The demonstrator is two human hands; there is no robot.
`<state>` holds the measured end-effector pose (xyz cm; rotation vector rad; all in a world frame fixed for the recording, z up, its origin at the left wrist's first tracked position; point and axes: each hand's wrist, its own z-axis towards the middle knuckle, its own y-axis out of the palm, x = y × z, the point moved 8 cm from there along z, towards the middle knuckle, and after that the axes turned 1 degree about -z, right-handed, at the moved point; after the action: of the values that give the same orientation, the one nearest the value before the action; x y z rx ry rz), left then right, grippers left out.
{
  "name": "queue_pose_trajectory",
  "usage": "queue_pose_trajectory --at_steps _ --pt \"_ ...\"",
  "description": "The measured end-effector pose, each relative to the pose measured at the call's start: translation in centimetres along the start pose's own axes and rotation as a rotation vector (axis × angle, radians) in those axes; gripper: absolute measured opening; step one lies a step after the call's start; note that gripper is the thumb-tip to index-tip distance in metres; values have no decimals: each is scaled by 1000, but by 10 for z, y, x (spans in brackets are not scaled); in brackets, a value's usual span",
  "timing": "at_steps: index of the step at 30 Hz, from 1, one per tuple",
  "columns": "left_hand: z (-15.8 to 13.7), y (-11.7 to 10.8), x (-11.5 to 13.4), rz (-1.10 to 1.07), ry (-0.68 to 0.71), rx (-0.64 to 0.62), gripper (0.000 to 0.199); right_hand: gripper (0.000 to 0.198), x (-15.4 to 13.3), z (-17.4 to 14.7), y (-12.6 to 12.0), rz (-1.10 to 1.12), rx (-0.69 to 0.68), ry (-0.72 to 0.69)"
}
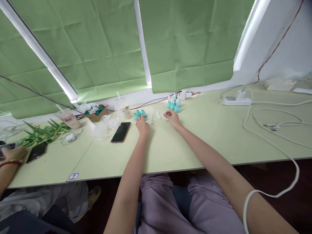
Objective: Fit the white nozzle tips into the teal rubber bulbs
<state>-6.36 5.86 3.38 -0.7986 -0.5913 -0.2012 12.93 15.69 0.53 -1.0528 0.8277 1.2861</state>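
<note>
A group of small teal rubber bulbs [138, 113] stands on the table, open necks up. My left hand [142, 126] reaches to the nearest of them, its fingers closed around one and partly hiding it. My right hand [172, 118] is closed in a pinch on a small white plastic tip [162, 115], mostly covered by the fingertips. Between my hands lie several loose translucent white tips [158, 115] and a clear strip of plastic [150, 117]. Behind my right hand stand several teal bulbs with white nozzles [173, 103] fitted on top.
A black phone [121, 132] and a crumpled plastic bag [104, 126] lie left of my left hand. Further left are a cardboard box [96, 115], drink cups [69, 119], green leafy stems [45, 133] and another person's hand [16, 154]. White cables and a power strip [237, 101] occupy the right.
</note>
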Motion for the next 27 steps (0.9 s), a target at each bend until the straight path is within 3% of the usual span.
queue_pose_trajectory --at_steps 5,12,16,23,27 --pt "2 7 -1 47 28 -40 29 37 16 2 -10 356 12 170" --pt "1 10 -2 59 67 -56 17 39 18 0 -5 492 -32 220" --pt "0 9 1 48 67 -72 17 39 13 -2 1 511 -123 190" --pt "5 30 14 -439 55 -279 21 46 8 -10 11 547 -224 203" --pt "4 37 18 -539 79 -351 23 44 4 -14 12 504 -266 216"
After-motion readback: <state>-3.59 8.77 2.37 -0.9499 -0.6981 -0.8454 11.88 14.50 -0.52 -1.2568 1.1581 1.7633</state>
